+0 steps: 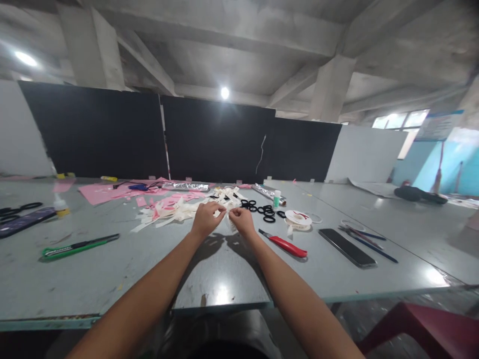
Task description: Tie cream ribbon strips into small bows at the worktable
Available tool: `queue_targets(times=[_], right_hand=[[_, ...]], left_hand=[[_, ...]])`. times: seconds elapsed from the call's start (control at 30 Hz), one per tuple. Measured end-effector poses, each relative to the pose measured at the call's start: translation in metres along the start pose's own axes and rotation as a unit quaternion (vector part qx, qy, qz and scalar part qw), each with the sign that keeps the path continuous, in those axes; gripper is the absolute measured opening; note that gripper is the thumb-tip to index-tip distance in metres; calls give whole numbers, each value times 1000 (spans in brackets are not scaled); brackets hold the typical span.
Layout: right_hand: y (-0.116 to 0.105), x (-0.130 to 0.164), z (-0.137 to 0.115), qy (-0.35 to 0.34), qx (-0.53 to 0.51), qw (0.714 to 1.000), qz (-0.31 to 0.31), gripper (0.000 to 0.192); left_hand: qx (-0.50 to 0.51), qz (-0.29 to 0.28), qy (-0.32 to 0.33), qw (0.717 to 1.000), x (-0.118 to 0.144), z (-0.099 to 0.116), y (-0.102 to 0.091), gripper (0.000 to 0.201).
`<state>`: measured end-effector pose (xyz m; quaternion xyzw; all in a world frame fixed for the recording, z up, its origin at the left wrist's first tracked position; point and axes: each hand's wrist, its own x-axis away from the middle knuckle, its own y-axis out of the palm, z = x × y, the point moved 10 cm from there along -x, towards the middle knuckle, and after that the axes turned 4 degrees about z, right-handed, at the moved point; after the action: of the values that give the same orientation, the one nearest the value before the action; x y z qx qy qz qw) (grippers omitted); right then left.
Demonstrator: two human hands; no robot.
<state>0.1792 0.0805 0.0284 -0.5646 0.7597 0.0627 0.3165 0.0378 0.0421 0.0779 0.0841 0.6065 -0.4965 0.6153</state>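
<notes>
Left hand and right hand: grips pressed together, fingertips pinching a small cream ribbon piece between them, held just above the tabletop. Ribbon scrap pile just beyond the left hand. Black rings just beyond the right hand; red utility knife near the right wrist.
</notes>
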Motion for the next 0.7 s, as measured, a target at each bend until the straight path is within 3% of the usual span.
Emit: queue_targets(times=[0.17, 0.7], right_hand=[[3, 1, -5, -20, 16, 1000, -9, 22], [3, 3, -10, -42, 70, 996, -28, 18]], left_hand=[[-33, -21, 34, 999, 2, 10, 6, 16], [-64, -66, 57, 994, 2, 11, 14, 19]])
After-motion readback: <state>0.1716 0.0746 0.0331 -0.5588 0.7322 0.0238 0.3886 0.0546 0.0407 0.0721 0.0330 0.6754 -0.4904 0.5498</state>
